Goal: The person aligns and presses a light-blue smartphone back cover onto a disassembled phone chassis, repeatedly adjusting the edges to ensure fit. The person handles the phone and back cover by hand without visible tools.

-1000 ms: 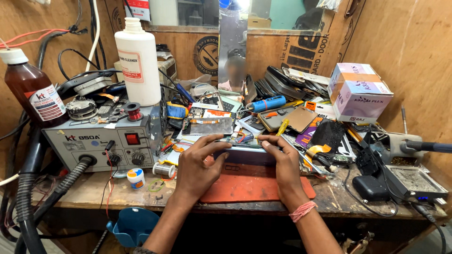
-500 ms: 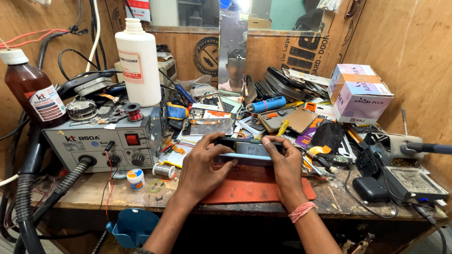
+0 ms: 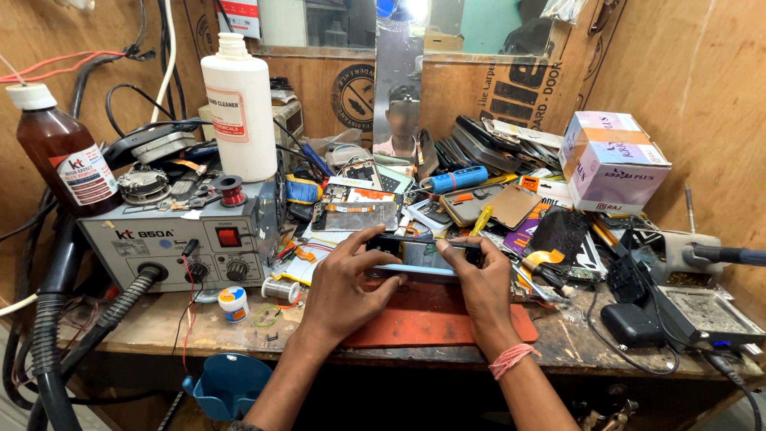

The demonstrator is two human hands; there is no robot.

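a pale blue edge is showing along the dark phone point(image 3: 421, 257) over an orange-red mat point(image 3: 431, 323). a pink thread band point(image 3: 509, 361) is circling the right wrist. the tall bottle point(image 3: 238, 108) is standing white with a red-lettered label, the brown bottle point(image 3: 60, 156) wearing a white cap. the grey station point(image 3: 171, 239) is showing a red switch. the box point(image 3: 613, 164) is looking lilac and white.

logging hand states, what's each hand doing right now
Left hand: closed on the left end of the phone.
Right hand: closed on the phone's right end.
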